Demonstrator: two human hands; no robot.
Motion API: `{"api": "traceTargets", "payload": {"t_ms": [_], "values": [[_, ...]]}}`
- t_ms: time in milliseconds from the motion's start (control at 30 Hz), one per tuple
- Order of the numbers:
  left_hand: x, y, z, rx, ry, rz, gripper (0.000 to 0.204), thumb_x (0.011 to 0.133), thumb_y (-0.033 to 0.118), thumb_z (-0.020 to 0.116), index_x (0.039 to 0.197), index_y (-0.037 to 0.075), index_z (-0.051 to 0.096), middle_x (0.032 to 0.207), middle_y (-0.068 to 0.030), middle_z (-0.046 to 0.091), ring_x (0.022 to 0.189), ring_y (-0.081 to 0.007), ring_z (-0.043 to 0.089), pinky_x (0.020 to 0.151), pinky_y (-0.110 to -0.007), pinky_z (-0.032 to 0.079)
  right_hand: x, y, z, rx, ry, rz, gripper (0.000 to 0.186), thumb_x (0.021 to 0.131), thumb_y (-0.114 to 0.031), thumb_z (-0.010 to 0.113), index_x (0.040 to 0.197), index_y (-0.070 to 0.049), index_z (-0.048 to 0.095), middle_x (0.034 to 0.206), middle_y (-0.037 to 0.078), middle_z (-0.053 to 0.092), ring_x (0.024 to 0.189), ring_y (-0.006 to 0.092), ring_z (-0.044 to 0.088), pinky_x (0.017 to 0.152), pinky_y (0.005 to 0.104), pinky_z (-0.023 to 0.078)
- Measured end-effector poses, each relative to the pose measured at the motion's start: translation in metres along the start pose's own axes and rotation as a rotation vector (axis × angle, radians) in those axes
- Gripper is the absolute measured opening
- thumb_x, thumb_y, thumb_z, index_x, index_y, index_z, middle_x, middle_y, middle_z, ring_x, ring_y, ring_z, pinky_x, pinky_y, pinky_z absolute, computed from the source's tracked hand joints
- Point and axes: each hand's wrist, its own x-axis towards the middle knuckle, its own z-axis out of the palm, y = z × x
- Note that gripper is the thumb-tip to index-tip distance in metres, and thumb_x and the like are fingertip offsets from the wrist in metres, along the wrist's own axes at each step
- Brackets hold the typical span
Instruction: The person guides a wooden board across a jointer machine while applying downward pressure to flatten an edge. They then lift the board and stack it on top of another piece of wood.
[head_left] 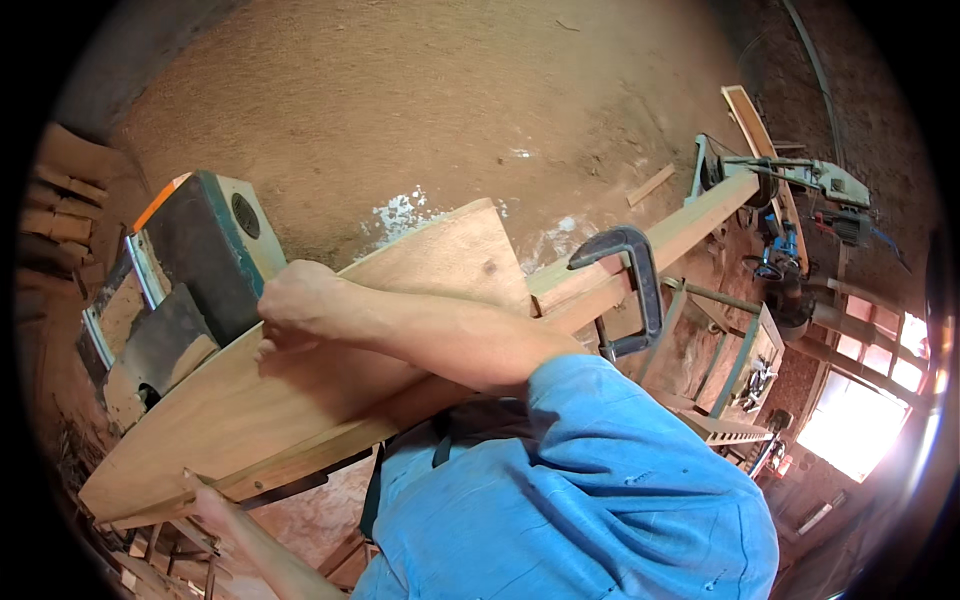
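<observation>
A broad, pale wooden panel with a curved far edge stretches from lower left to centre in front of my body. My right hand is curled into a fist over its far edge, fingertips bent down toward the wood; whatever it may hold is hidden. At the near left edge, my left hand grips the panel, its thumb on the upper side and its other fingers out of sight. A dark C-clamp sits around long wooden beams beyond the panel's right end.
Next to my right hand stands a dark machine housing with a teal edge. Stacked wood lies at far left. Toward the right are a metal-framed stand, a machine with a motor and a bright window. An offcut lies on the dusty floor.
</observation>
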Motion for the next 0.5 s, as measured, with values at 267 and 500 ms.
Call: {"api": "traceTargets", "payload": {"t_ms": [267, 500], "values": [[0.030, -0.031, 0.038, 0.020, 0.273, 0.198, 0.100, 0.080, 0.047, 0.074, 0.151, 0.001, 0.020, 0.148, -0.0278, 0.032, 0.131, -0.0402, 0.041, 0.108, -0.044, 0.039, 0.017, 0.009, 0.021, -0.110, -0.099, 0.085, 0.030, 0.083, -0.045, 0.062, 0.101, -0.026, 0.077, 0.088, 0.017, 0.071, 0.083, 0.0372, 0.069, 0.073, 0.0473, 0.054], [-0.006, -0.005, 0.009, -0.401, 0.001, -0.114, 0.098, 0.081, 0.037, 0.077, 0.148, -0.001, 0.018, 0.144, -0.0351, 0.026, 0.122, -0.0472, 0.048, 0.101, -0.048, 0.044, -0.001, -0.038, -0.006, -0.282, -0.115, 0.189, 0.065, 0.088, -0.063, 0.052, 0.084, -0.002, 0.072, 0.082, 0.024, 0.068, 0.084, 0.0410, 0.067, 0.076, 0.0480, 0.053]]}}
